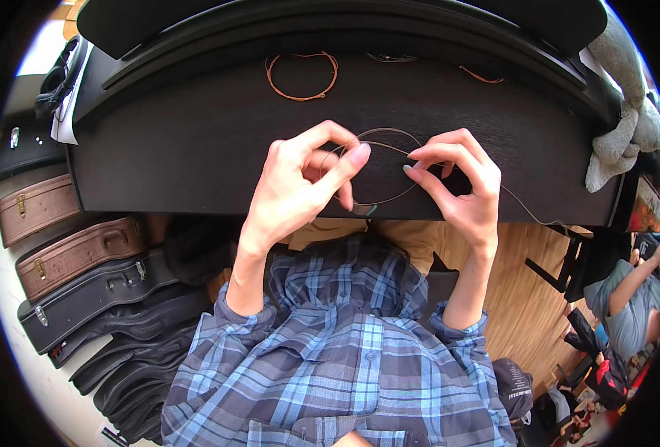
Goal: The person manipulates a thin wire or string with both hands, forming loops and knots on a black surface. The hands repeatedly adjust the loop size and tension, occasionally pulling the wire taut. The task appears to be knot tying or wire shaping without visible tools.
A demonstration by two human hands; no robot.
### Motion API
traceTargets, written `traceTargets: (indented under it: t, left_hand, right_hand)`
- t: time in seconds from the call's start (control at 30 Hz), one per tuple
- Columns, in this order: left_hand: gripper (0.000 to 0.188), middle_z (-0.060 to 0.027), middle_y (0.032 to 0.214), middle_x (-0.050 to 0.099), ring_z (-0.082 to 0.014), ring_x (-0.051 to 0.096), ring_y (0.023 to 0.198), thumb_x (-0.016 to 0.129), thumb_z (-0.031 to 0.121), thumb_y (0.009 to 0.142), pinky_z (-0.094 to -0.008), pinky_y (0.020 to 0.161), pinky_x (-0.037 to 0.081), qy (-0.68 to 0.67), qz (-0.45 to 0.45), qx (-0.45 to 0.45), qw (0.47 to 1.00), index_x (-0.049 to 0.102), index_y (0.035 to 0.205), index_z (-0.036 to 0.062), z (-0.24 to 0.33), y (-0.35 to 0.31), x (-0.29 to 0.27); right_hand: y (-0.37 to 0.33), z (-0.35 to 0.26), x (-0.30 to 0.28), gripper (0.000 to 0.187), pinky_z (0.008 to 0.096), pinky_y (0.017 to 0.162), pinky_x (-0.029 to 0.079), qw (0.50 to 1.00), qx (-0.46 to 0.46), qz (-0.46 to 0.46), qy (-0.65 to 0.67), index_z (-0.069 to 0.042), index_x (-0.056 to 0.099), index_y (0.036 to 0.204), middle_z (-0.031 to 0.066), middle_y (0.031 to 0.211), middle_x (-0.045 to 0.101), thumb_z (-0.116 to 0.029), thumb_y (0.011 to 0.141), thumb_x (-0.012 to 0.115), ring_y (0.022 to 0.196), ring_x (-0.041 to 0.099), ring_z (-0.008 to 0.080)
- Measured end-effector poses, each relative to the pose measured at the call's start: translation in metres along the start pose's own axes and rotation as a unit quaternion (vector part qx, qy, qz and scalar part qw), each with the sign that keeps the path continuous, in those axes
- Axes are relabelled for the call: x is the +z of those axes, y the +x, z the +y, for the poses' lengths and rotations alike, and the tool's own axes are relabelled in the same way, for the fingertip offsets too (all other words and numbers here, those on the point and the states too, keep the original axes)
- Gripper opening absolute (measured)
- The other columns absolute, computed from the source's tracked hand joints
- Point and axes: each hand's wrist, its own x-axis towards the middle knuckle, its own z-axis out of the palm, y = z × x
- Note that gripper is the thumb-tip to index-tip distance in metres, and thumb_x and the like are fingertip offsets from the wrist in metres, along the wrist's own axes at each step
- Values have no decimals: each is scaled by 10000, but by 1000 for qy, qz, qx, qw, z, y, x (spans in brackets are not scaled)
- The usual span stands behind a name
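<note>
A thin metal instrument string (394, 130), wound into a loose loop, is held above the front part of a black lid-like surface (196, 156). My left hand (292, 182) pinches the loop's left side between thumb and fingers. With thumb and fingertips closed, my right hand (470, 186) grips the right side. From there a loose end of the string trails right and down past the surface's front edge. A small grey-green piece (371, 210) shows at the loop's bottom; what it is I cannot make out. Farther back lies a copper-coloured coiled string (297, 97).
At the back are a thin silvery coil (391, 58) and a short copper-coloured strand (481, 75). A grey plush toy (620, 145) hangs at the right end. Several instrument cases (84, 249) stand at lower left. Another person (627, 298) is at far right, beyond a wooden floor (516, 298).
</note>
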Motion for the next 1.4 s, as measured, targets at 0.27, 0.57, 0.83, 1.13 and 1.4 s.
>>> traceTargets:
  t: [0.27, 0.57, 0.83, 1.13, 1.4]
  left_hand:
    - [375, -12, 562, 568, -26, 442, 426, 469, 330, 1101, -192, 425, 301, -155, -43, 111, 981, 619, 943, 24, -15, 10, 0]
    - [326, -66, 599, 616, -31, 402, 373, 405, 191, 1108, -188, 384, 306, -175, -8, 147, 974, 616, 953, -3, -26, 8, 2]
    - [95, -52, 638, 646, -21, 486, 423, 641, 90, 1003, -179, 417, 336, -169, 40, 179, 968, 645, 979, -3, -26, 4, 6]
    - [73, -41, 633, 640, -23, 470, 416, 676, 55, 973, -186, 388, 292, -79, 79, 193, 975, 664, 972, -17, -30, 1, 8]
    - [13, -15, 660, 654, -32, 540, 474, 697, -2, 928, -176, 436, 348, -56, 47, 225, 972, 707, 923, -10, -37, -19, -15]
  right_hand:
    - [1, 7, 0, 259, 230, 579, 472, 999, -1, 33, 34, -77, 763, 975, 39, 938, 685, 40, 751, 823, 771, 688, 118]
    - [-2, 12, 0, 272, 245, 627, 532, 995, -61, 69, 25, -59, 761, 944, 54, 901, 689, 61, 714, 845, 773, 690, 135]
    - [-9, 14, -1, 253, 279, 692, 554, 995, -55, 72, 40, -22, 721, 906, 84, 902, 667, 117, 721, 825, 805, 662, 156]
    - [-14, 21, 1, 295, 278, 698, 533, 979, -16, 169, 116, -32, 677, 891, 72, 855, 672, 68, 697, 876, 798, 643, 162]
    - [-25, 5, -18, 249, 308, 652, 583, 929, -37, 176, 322, 4, 533, 1097, 85, 947, 532, 94, 910, 671, 721, 698, 225]
